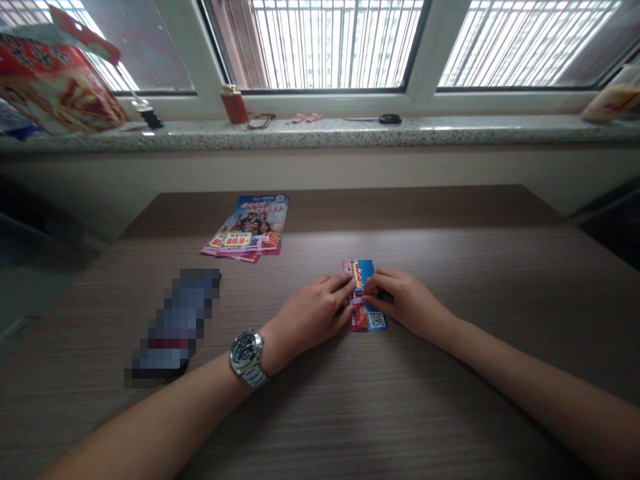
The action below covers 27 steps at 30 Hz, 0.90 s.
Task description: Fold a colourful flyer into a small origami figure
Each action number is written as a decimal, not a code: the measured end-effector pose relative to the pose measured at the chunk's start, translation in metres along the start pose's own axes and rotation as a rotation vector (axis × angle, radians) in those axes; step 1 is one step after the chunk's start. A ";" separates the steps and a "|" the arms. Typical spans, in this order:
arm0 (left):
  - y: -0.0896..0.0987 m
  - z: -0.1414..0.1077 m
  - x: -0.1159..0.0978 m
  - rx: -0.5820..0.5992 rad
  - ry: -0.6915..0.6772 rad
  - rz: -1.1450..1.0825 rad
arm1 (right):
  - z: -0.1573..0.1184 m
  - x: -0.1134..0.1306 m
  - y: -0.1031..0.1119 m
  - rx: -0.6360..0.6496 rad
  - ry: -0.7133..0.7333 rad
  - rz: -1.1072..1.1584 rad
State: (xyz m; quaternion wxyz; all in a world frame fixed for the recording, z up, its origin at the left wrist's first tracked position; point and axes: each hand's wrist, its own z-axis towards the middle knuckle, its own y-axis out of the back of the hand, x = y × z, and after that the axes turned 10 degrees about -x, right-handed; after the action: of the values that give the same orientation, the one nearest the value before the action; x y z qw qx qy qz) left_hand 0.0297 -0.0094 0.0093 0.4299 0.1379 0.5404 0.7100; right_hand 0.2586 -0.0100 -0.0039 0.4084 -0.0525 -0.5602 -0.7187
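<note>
A narrow folded flyer (pixel 360 319), pink on its left and blue on its right with a QR code near the bottom, lies on the wooden table in front of me. My left hand (pixel 315 308) rests over its left edge, fingers extended and pressing on the paper. From the other side, my right hand (pixel 406 299) has thumb and forefinger pinched at the middle of the flyer. The exact fold under those fingertips is partly hidden. A silver watch (pixel 247 353) is on my left wrist.
Several colourful flyers (pixel 260 227) lie stacked at the back left of the table (pixel 450 207). A blurred-out dark device (pixel 175 327) sits beside my left forearm. On the windowsill (pixel 200 139) are a red lighter-like object (pixel 234 107), scissors (pixel 387 119) and food packets (pixel 55 87).
</note>
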 end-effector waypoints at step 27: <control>0.001 0.000 0.000 -0.013 -0.003 -0.027 | -0.026 0.018 0.004 0.012 0.069 0.032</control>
State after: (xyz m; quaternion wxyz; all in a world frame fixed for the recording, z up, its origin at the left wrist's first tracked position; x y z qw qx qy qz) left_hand 0.0294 -0.0095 0.0108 0.4411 0.1288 0.5371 0.7073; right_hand 0.2591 -0.0416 -0.0002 0.4392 -0.0342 -0.5492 -0.7102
